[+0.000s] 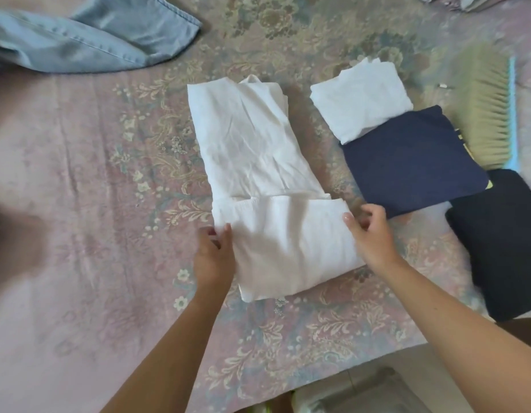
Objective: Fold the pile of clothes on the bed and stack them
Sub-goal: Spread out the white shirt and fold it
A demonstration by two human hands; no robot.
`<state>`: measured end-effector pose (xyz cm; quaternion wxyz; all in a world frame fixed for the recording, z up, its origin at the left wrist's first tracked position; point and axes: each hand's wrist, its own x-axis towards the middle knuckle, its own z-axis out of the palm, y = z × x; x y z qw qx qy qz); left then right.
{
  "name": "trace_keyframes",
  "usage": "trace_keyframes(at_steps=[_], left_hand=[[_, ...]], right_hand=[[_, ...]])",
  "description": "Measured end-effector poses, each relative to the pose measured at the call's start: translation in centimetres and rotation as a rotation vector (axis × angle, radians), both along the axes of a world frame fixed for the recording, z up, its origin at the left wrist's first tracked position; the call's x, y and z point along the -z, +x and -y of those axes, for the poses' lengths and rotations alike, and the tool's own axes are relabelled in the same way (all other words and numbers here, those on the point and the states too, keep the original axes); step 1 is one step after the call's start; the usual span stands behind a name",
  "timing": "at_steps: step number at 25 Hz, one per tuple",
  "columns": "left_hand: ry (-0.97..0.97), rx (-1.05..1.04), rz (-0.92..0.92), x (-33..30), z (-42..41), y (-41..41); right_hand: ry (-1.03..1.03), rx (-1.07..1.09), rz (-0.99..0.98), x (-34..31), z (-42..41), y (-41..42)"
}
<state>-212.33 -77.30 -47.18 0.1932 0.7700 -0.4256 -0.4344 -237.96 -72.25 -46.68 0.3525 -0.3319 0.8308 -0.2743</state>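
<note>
Head view looks down on the bed [64, 234], its pink floral cover filling most of the frame. Centre frame lies the white garment [258, 174], a long strip with its near end doubled back over itself. The left hand [213, 257] holds the left edge of that doubled part, thumb on top and fingers curled beneath the cloth, a closed grip on the fabric; its forearm rises from the lower middle of the frame. The right hand [371, 236] sits at the right corner of the fold, thumb pressed on the cloth and fingers curled in by the edge; whether they pinch it I cannot tell. Its forearm enters from the lower right. Light blue jeans [88, 40] lie crumpled at upper left. At right, three folded pieces overlap in a diagonal row: a black one [502, 248] nearest, a navy one [413, 162], and a small white one [359, 93] farthest. Beside them, at the right edge, lies a bristle brush [487, 114].
</note>
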Motion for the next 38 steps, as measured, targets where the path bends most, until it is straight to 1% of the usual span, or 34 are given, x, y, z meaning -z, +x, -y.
trace_keyframes(at_steps=[1,2,3,4,5,6,7,8,9,12,14,15,16,17,18,19,20,21,22,23,24,25,26,27,29,30,31,32,33,34,35,36,37,38], left_hand=[[-0.170,0.046,0.103,-0.1,-0.4,0.9],[-0.389,0.192,0.229,0.0,-1.2,1.9],[-0.622,0.442,0.334,0.4,-2.4,2.7],[-0.792,0.762,0.390,1.3,-3.9,3.4],[-0.809,1.067,0.431,2.0,-5.2,3.9],[-0.765,1.277,0.467,3.0,-6.1,4.2],[-0.707,1.391,0.480,3.9,-6.6,4.2],[-0.685,1.413,0.473,4.3,-6.6,3.9],[-0.702,1.391,0.458,4.4,-6.1,3.4],[-0.899,1.326,0.344,4.4,-3.7,3.1],[-0.975,1.345,0.280,3.4,-2.9,4.7],[-0.980,1.355,0.249,2.7,-3.2,5.7],[-0.973,1.375,0.217,2.1,-3.8,6.7],[-0.931,1.422,0.181,1.2,-4.7,7.5],[-0.884,1.473,0.151,0.4,-5.6,8.2],[-0.825,1.512,0.118,-0.2,-6.4,8.8],[-0.742,1.513,0.093,-0.6,-7.0,9.2],[-0.630,1.449,0.088,-1.3,-7.2,9.2],[-0.525,1.316,0.098,-2.1,-7.1,8.9],[-0.449,1.148,0.097,-3.2,-6.5,8.3],[-0.335,0.999,0.044,-4.2,-5.4,7.6],[-0.249,0.835,-0.057,-4.9,-3.9,6.7],[-0.208,0.669,-0.148,-5.4,-1.9,5.6],[-0.203,0.515,-0.196,-5.6,0.4,4.8],[-0.187,0.222,-0.286,-4.8,4.7,4.0],[-0.145,0.073,-0.348,-4.0,5.9,3.9],[-0.078,-0.015,-0.387,-3.0,6.2,3.8],[-0.011,-0.047,-0.363,-2.2,5.6,3.9],[0.017,-0.035,-0.291,-1.8,4.4,3.8],[0.000,-0.004,-0.202,-1.8,3.0,3.5],[-0.054,0.040,-0.096,-1.9,1.7,3.3],[-0.119,0.085,-0.011,-1.9,0.6,3.2],[-0.169,0.110,0.039,-2.2,-0.3,3.0],[-0.189,0.101,0.046,-2.3,-1.0,3.0]], right_hand=[[-0.094,-0.181,-0.163,-0.3,-0.8,-0.5],[-0.172,-0.446,-0.372,-0.3,-1.6,-1.2],[-0.228,-0.740,-0.560,-0.1,-2.3,-2.1],[-0.228,-1.025,-0.701,0.2,-2.9,-2.7],[-0.194,-1.248,-0.787,0.6,-3.2,-3.0],[-0.139,-1.395,-0.820,1.1,-3.2,-3.1],[-0.073,-1.460,-0.830,1.4,-2.9,-3.0],[-0.006,-1.464,-0.844,1.5,-2.4,-2.6],[-0.004,-1.438,-0.879,1.7,-2.0,-2.2],[-0.053,-1.391,-0.862,1.4,-0.7,-1.7],[-0.056,-1.474,-0.847,0.7,-1.2,-0.9],[-0.103,-1.533,-0.831,0.6,-2.0,-0.2],[-0.172,-1.573,-0.752,-0.1,-3.1,0.4],[-0.083,-1.650,-0.653,-0.6,-4.3,1.1],[-0.042,-1.662,-0.508,-1.1,-5.4,1.9],[-0.006,-1.635,-0.396,-1.0,-6.4,2.3],[0.094,-1.580,-0.329,-1.8,-6.7,3.0],[0.244,-1.488,-0.218,-2.8,-6.6,3.8],[0.235,-1.446,-0.204,-3.6,-6.2,4.1],[0.222,-1.385,-0.143,-4.3,-5.4,4.3],[0.222,-1.353,-0.147,-5.4,-3.9,4.3],[0.234,-1.214,-0.060,-5.7,-2.1,4.2],[0.264,-1.021,0.073,-6.1,0.0,4.1],[0.252,-0.787,0.185,-6.7,2.4,3.9],[0.066,-0.425,0.301,-6.3,6.2,2.9],[0.024,-0.261,0.401,-5.4,7.3,2.4],[0.039,-0.136,0.488,-4.9,7.5,2.2],[0.087,-0.075,0.550,-4.1,7.0,2.2],[0.145,-0.027,0.579,-3.3,6.1,2.4],[0.185,-0.018,0.592,-2.2,4.9,2.7],[0.214,-0.021,0.556,-1.9,3.9,3.2],[0.201,-0.033,0.481,-1.9,3.3,3.9],[0.150,-0.017,0.388,-2.1,2.8,4.5],[0.045,0.007,0.297,-1.9,2.5,4.9]])
